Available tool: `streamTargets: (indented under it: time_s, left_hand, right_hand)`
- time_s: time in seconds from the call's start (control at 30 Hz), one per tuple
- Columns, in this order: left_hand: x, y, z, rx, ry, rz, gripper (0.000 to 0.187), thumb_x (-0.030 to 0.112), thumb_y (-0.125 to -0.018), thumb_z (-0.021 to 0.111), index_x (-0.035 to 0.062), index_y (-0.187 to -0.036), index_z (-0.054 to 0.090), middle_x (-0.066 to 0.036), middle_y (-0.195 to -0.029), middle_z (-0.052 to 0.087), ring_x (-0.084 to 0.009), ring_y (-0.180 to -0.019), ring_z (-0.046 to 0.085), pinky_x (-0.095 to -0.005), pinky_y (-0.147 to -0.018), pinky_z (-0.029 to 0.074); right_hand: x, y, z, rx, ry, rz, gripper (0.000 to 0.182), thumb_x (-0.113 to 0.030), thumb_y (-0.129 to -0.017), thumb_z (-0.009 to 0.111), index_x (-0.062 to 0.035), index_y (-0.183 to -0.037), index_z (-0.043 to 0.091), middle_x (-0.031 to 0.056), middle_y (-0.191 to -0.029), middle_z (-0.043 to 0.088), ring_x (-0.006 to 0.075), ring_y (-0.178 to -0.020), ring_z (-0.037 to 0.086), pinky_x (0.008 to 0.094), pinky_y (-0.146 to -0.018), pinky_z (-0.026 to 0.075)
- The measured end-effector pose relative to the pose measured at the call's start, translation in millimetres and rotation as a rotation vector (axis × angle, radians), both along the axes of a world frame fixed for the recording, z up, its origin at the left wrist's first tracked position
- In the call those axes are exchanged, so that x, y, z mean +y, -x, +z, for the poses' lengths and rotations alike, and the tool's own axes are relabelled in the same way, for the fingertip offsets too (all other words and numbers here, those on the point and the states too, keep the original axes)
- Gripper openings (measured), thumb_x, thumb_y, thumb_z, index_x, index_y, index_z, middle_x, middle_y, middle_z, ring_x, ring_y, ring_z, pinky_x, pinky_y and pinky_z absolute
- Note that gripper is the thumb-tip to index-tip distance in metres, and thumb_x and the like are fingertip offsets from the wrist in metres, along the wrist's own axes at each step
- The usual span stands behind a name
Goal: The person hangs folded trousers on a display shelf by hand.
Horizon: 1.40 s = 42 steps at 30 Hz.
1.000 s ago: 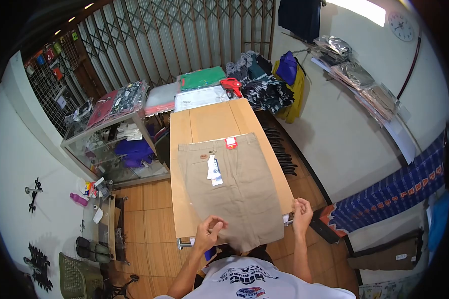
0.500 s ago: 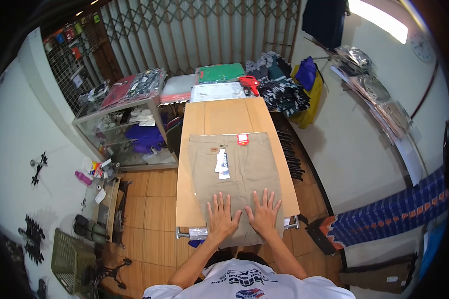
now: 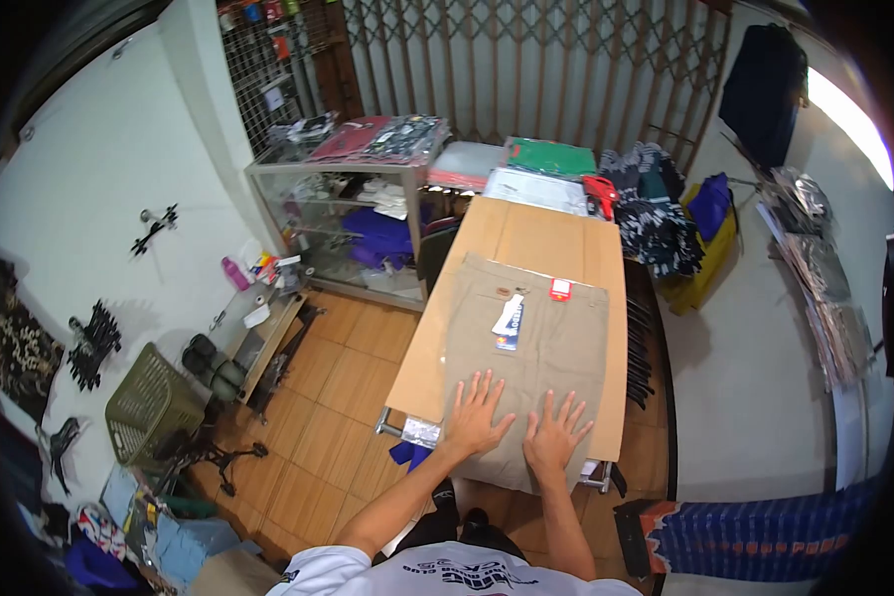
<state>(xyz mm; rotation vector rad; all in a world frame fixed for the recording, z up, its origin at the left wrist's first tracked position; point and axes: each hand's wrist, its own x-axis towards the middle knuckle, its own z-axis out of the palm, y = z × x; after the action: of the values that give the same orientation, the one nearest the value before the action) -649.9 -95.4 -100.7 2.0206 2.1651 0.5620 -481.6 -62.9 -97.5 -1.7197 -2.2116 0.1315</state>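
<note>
Folded khaki trousers (image 3: 569,343) lie flat on a brown cardboard-topped table (image 3: 536,226), waistband away from me. Near the waistband are a red label (image 3: 560,289) and a white-and-blue hang tag (image 3: 509,325). My left hand (image 3: 478,417) rests palm down on the lower left of the trousers, fingers spread. Beside it, my right hand (image 3: 556,434) lies flat on the lower right part, fingers also spread. Neither hand grips anything. The palms hide part of the cloth beneath them.
Behind the table are plastic-wrapped garments (image 3: 551,159) and a red tool (image 3: 600,196), perhaps a tape dispenser. A glass display case (image 3: 343,233) stands at the back left. Black hangers (image 3: 642,348) hang along the table's right side. A green basket (image 3: 151,405) sits at left.
The camera view has turned left, so the table and trousers appear further right and tilted. Both hands stay flat on the trousers, in much the same place.
</note>
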Motion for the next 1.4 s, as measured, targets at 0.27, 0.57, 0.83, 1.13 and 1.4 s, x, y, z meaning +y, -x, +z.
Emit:
streamTargets:
  time_s: [0.27, 0.57, 0.83, 1.13, 1.4]
  left_hand:
    - [-29.1, -1.8, -18.3, 0.02, -0.087, 0.063, 0.07, 0.049, -0.097, 0.047, 0.0048, -0.15, 0.035, -0.02, -0.158, 0.026, -0.0364, -0.148, 0.021, -0.0523, -0.119, 0.016]
    - [-176.3, 54.3, -10.1, -0.801, -0.055, -0.083, 0.04, 0.027, -0.096, 0.058, 0.0037, -0.129, 0.059, -0.019, -0.137, 0.055, -0.0323, -0.128, 0.053, -0.0422, -0.108, 0.04]
    - [-368.1, 217.4, -52.4, -0.793, -0.128, 0.622, 0.032, 0.019, -0.094, 0.061, 0.0008, -0.12, 0.064, -0.018, -0.108, 0.071, -0.0291, -0.1, 0.07, -0.0376, -0.088, 0.054]
    - [-503.0, 315.3, -39.4, -0.688, -0.356, 1.159, 0.034, 0.014, -0.092, 0.063, 0.0001, -0.123, 0.062, -0.019, -0.107, 0.071, -0.0281, -0.098, 0.071, -0.0358, -0.086, 0.056]
    - [-507.3, 345.0, -81.5, -0.912, -0.43, 1.241, 0.035, 0.015, -0.094, 0.065, -0.0026, -0.123, 0.06, -0.018, -0.109, 0.07, -0.0232, -0.1, 0.069, -0.0344, -0.085, 0.055]
  right_hand:
    - [-2.3, 0.3, 2.9, -0.023, 0.056, 0.034, 0.055, -0.026, -0.096, 0.053, -0.0128, -0.148, 0.042, 0.0247, -0.157, 0.026, 0.0461, -0.146, 0.018, 0.0674, -0.114, 0.007]
    - [-59.4, 94.0, 4.8, 0.323, 0.095, 0.183, 0.055, -0.015, -0.094, 0.055, -0.006, -0.146, 0.041, 0.0233, -0.152, 0.037, 0.0439, -0.143, 0.027, 0.0665, -0.114, 0.01]
    - [-158.3, 285.1, -0.9, 0.6, 0.172, 0.862, 0.046, -0.006, -0.085, 0.063, 0.0008, -0.129, 0.054, 0.0238, -0.13, 0.056, 0.0397, -0.127, 0.047, 0.0492, -0.111, 0.031]
    - [-229.7, 429.5, -54.4, 0.468, 0.656, 1.305, 0.032, -0.005, -0.086, 0.064, 0.0011, -0.118, 0.061, 0.0204, -0.094, 0.071, 0.0318, -0.092, 0.071, 0.0377, -0.08, 0.055]
    - [-254.1, 536.1, -65.5, 0.218, 0.789, 1.485, 0.031, -0.006, -0.087, 0.064, 0.0025, -0.118, 0.062, 0.0185, -0.097, 0.071, 0.0266, -0.091, 0.071, 0.0344, -0.08, 0.056]
